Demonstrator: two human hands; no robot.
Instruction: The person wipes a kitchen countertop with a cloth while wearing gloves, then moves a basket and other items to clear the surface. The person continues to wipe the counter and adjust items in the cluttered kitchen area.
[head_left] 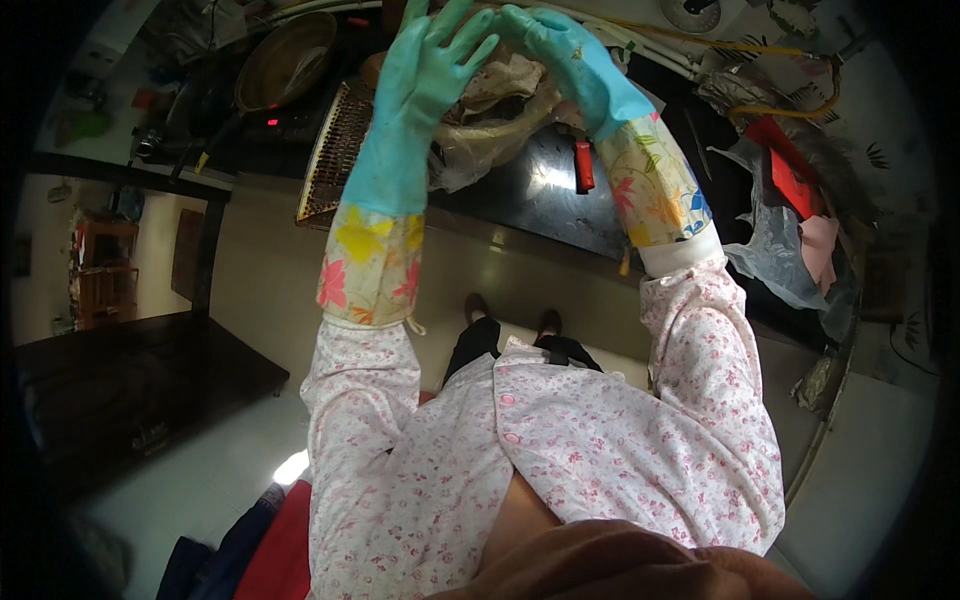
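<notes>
Between and beneath the hands sits a crumpled clear plastic bag, no readable long axis, its loose side nearest the turquoise rubber-gloved left hand, fingers spread, nothing gripped; matching-gloved right hand has bent fingers, grip and contact unclear.

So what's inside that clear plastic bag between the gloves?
A crumpled, brownish thing shows in the bag; I can't tell what. The left hand and right hand cover part of the view; anything deeper is hidden.

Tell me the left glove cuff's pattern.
Left cuff: yellow, pink and orange flowers, seen in the head view.
</notes>
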